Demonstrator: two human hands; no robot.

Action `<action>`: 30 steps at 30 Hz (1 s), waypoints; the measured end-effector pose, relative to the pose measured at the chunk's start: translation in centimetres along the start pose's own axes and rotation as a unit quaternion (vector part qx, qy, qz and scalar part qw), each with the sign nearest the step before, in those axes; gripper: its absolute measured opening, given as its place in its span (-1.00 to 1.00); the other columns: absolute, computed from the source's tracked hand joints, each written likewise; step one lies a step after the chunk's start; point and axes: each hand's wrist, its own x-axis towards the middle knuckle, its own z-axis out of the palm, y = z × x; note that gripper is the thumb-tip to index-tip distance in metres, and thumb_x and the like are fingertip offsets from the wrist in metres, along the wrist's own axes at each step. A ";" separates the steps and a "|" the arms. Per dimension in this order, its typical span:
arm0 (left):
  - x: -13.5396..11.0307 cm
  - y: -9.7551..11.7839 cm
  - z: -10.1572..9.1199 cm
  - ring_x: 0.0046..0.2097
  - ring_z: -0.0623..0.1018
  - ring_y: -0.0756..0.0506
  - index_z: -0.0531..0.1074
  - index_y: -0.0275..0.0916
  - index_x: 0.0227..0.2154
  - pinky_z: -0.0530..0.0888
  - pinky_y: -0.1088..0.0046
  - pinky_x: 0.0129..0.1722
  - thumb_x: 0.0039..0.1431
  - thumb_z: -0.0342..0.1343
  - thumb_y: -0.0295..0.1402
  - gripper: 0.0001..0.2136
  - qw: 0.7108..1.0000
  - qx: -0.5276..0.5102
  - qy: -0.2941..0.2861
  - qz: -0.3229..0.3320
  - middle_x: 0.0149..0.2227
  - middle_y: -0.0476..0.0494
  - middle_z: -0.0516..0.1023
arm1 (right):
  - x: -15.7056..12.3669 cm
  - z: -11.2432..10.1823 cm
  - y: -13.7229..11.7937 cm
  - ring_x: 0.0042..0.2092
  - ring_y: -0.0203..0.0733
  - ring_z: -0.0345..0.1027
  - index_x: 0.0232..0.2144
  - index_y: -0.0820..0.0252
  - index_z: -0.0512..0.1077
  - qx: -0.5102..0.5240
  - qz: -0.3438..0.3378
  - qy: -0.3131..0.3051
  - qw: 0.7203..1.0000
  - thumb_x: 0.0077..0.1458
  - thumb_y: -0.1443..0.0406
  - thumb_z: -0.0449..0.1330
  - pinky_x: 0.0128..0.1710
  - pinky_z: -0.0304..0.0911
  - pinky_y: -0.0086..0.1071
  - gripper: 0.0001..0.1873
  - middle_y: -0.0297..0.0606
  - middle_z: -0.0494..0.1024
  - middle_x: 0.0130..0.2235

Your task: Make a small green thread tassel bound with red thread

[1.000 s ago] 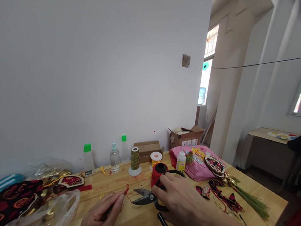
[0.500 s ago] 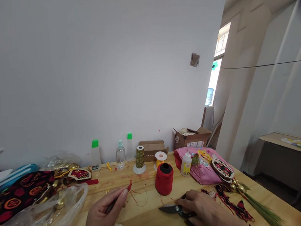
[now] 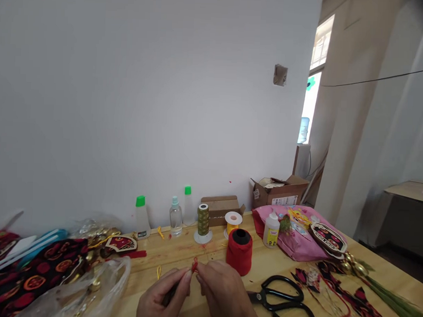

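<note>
A small knotted loop of red cord (image 3: 195, 265) stands up between the fingertips of both hands, over the front of the wooden table. My left hand (image 3: 165, 293) pinches it from the left. From the right, my right hand (image 3: 222, 288) closes thumb and finger on the same cord; most of what lies inside the fingers is hidden. Black-handled scissors (image 3: 285, 297) lie on the table just right of my right hand, their blades partly behind it. Behind the hands stands a cone of red thread (image 3: 239, 254).
A spool of olive thread (image 3: 202, 223), a yellow spool (image 3: 233, 221) and a glue bottle (image 3: 271, 231) stand behind. Patterned fabric (image 3: 34, 268) and a plastic bag (image 3: 106, 284) lie left. At right are a pink bag (image 3: 292, 240), fabric scraps (image 3: 352, 297) and a green tassel (image 3: 397, 303).
My right hand has put the scissors down on the table and come left to the red cord. The left hand still pinches the cord. The view has shifted slightly.
</note>
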 end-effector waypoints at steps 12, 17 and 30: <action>-0.5 -0.1 1.0 -0.51 0.49 0.01 0.47 -0.20 -0.53 0.41 0.62 -0.50 0.05 0.01 -0.38 -0.85 0.979 0.140 -0.099 0.108 -0.59 0.00 0.50 | 0.8 -3.2 -0.6 -0.49 -0.27 0.02 -0.65 0.24 0.29 -0.173 -0.121 -0.008 0.977 0.11 0.43 -0.05 -0.50 -0.17 -0.36 -0.68 -0.31 0.31 -0.58; -0.5 0.6 0.8 -0.56 0.42 0.04 0.43 -0.23 -0.55 0.33 0.63 -0.56 0.11 -0.06 -0.39 -0.79 0.962 0.172 -0.166 0.135 -0.62 0.02 0.41 | 3.0 -4.4 1.3 -0.43 -0.30 0.12 -0.60 0.21 0.40 -0.077 -0.109 -0.151 0.979 0.06 0.34 0.11 -0.41 -0.02 -0.38 -0.78 -0.36 0.39 -0.54; -0.4 0.7 0.5 -0.52 0.46 -0.01 0.43 -0.21 -0.59 0.37 0.59 -0.49 0.05 0.00 -0.29 -0.79 0.992 0.100 -0.075 -0.006 -0.61 0.02 0.44 | 1.1 -1.7 2.7 -0.42 -0.32 0.22 -0.54 0.25 0.44 0.196 0.069 -0.090 0.974 0.07 0.27 0.08 -0.40 0.11 -0.45 -0.76 -0.32 0.37 -0.51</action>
